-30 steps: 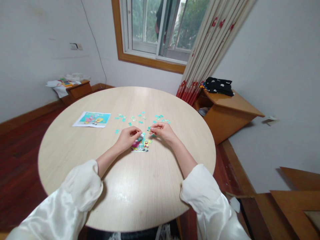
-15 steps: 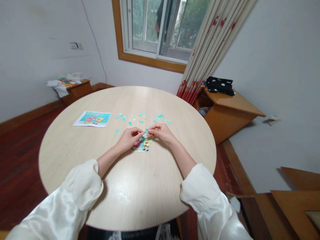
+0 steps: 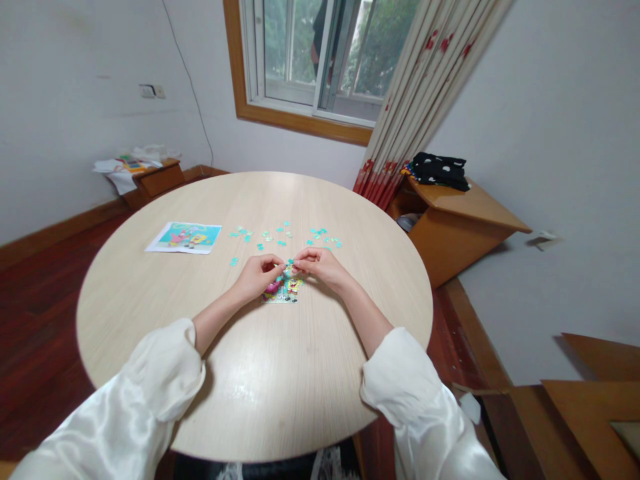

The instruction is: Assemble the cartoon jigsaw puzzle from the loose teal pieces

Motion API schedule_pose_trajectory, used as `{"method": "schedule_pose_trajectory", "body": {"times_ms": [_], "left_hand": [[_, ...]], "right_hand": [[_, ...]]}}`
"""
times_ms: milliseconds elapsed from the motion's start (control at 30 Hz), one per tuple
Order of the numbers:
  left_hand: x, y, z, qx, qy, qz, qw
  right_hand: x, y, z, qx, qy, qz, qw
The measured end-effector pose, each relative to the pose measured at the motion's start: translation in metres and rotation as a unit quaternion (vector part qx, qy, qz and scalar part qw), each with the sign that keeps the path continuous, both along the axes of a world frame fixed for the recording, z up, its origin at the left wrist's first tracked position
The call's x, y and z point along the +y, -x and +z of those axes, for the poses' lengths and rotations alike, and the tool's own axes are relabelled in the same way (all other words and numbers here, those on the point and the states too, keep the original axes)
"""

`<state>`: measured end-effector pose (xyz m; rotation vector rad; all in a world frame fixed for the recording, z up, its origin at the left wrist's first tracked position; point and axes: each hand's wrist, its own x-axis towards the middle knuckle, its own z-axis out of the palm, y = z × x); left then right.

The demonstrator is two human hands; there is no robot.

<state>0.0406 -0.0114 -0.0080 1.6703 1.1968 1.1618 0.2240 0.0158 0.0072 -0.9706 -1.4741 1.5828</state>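
Observation:
A small, partly assembled cartoon jigsaw (image 3: 283,291) lies on the round pale wooden table (image 3: 260,373). My left hand (image 3: 256,275) rests at its left edge, fingers curled over it. My right hand (image 3: 320,265) comes in from the right, its fingertips pinching a small teal puzzle piece (image 3: 289,269) right above the jigsaw's top edge. The two hands' fingertips nearly meet there. Several loose teal pieces (image 3: 280,235) lie scattered just beyond the hands.
A printed reference picture (image 3: 185,237) lies at the table's left. Beyond the table stand a low wooden cabinet with papers (image 3: 145,175) at left, a wooden cabinet with dark cloth (image 3: 453,223) at right, and a window with curtain (image 3: 415,87).
My right hand has slid left toward my left hand, bringing the piece down onto the jigsaw's top edge. The left hand has barely shifted.

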Motion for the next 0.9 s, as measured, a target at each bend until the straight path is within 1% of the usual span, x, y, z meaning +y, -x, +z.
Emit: {"method": "schedule_pose_trajectory", "body": {"times_ms": [133,300,433,533,767,833,900], "left_hand": [[-0.0019,-0.001,0.0019,-0.004,0.018,0.0,1.0],[-0.0044,-0.0031,0.0041,-0.021,0.06,-0.019,0.998],[-0.0045,-0.0043,0.005,-0.024,0.067,-0.011,0.997],[-0.004,-0.0045,0.0051,-0.023,0.066,-0.005,0.998],[-0.0029,-0.003,0.0043,-0.016,0.064,0.004,0.998],[-0.0024,-0.0028,0.0037,-0.016,0.062,0.008,0.998],[-0.0017,-0.0024,0.003,-0.017,0.054,0.015,0.998]], "right_hand": [[-0.0008,0.0001,0.0014,-0.002,-0.014,0.0,1.0],[-0.0006,0.0013,-0.0014,-0.013,-0.035,0.011,0.999],[0.0003,0.001,-0.0043,-0.009,-0.007,0.011,1.0],[0.0002,-0.0001,-0.0035,-0.01,0.013,0.013,1.0],[-0.0022,-0.0006,0.0008,-0.029,0.018,0.028,0.999],[-0.0006,-0.0002,-0.0003,-0.033,0.009,0.016,0.999],[0.0038,-0.0011,-0.0027,-0.042,-0.012,-0.023,0.999]]}}
